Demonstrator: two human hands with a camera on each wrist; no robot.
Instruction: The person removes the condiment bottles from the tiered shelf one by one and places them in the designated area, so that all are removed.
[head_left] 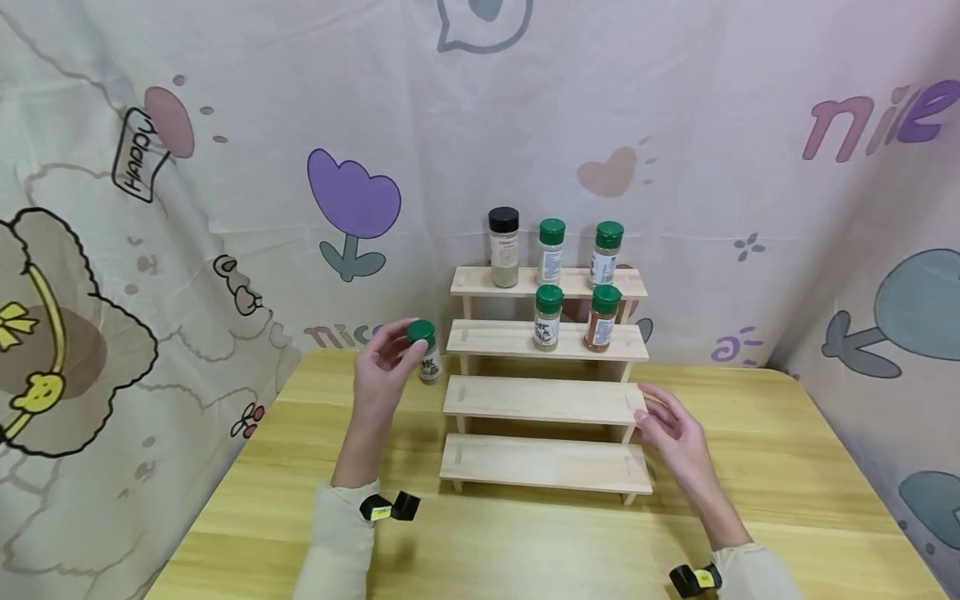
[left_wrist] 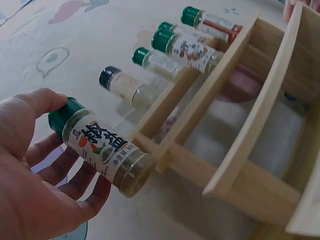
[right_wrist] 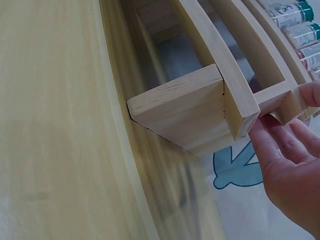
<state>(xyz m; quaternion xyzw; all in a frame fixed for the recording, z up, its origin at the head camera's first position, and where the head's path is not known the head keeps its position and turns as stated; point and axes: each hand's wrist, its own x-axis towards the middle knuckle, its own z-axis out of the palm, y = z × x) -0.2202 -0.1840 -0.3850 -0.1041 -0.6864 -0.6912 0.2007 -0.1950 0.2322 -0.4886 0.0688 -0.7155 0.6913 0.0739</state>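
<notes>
In my left hand [head_left: 381, 367] is a spice jar [left_wrist: 107, 150] with a green cap and a white label with Chinese characters. Thumb and fingers grip it near the cap, with its base tilted toward the rack in the left wrist view. That jar is just left of a stepped wooden spice rack [head_left: 546, 398], level with its second shelf from the top. My right hand [head_left: 678, 437] grips the right end of the rack's second-lowest shelf, thumb and fingertips at its edge. In the right wrist view, the fingers [right_wrist: 272, 145] reach around the shelf ends.
On the top shelf stand a black-capped jar [head_left: 504, 250] and two green-capped jars [head_left: 551, 252]. Two more green-capped jars, one with reddish contents [head_left: 602, 321], stand on the shelf below. The rack rests on a wooden table [head_left: 525, 542], with a printed cloth [head_left: 675, 100] behind.
</notes>
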